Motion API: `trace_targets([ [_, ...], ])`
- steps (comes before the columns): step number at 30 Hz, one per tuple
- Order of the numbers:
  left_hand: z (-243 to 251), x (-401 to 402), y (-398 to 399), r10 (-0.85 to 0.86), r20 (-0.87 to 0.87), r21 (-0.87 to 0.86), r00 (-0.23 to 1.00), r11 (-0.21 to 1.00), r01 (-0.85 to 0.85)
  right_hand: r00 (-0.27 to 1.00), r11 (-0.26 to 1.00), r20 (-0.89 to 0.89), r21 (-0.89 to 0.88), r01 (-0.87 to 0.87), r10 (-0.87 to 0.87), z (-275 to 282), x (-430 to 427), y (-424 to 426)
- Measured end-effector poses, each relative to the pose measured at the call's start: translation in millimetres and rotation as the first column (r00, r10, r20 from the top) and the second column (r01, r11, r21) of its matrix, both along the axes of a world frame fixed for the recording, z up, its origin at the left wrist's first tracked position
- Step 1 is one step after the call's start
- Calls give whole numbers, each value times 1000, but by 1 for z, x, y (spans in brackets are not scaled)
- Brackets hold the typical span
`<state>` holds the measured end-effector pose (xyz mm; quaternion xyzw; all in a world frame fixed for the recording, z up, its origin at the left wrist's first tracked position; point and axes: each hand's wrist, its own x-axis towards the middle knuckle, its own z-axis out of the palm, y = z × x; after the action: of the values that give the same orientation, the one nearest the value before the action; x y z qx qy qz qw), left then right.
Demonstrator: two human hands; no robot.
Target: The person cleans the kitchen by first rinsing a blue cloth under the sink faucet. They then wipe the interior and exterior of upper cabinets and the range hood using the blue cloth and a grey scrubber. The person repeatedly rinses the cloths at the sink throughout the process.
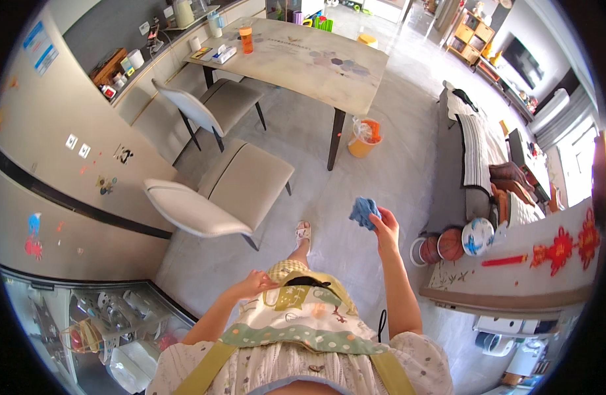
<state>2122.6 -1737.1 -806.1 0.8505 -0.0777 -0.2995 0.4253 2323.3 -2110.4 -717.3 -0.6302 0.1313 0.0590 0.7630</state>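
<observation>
A crumpled blue cloth (365,213) is pinched between the thumb and fingers of my right hand (386,228), held out ahead over the grey floor. My left hand (257,283) is at waist height, touching the left edge of the pocket on my patterned apron (303,301). Whether its fingers grip the fabric is unclear. The pocket gapes, and something black (307,282) shows inside it. One sandalled foot (303,233) is forward on the floor; the other is hidden beneath the apron.
Left of my path stand two upholstered chairs (248,182) beside a marble-look dining table (327,54). A yellow bucket (364,140) sits by the table leg. To the right are a grey sofa (446,163), several balls (450,244) and a low partition (505,276). A refrigerator (80,133) stands left.
</observation>
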Motion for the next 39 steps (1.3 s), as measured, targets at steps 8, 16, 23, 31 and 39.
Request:
trace_targets([
  [8,28,249,18,-141,87,-65,986,987,147,997,998,-73,60,13,-9,-1,217,8],
  [16,-1,383,30,387,-164,-37,907,917,-398,967,983,-181,3,183,-180,-20,376,-45],
  [23,24,509,59,207,-70,-12,976,978,-208,988,990,-140,111,87,-71,-3,570,-1],
  [31,-13,607,69,505,-34,-149,863,851,-504,982,978,-138,182,-102,128,-12,683,101],
  [39,42,734,216,458,173,-93,872,889,-448,989,990,-133,116,85,-69,-52,720,158],
])
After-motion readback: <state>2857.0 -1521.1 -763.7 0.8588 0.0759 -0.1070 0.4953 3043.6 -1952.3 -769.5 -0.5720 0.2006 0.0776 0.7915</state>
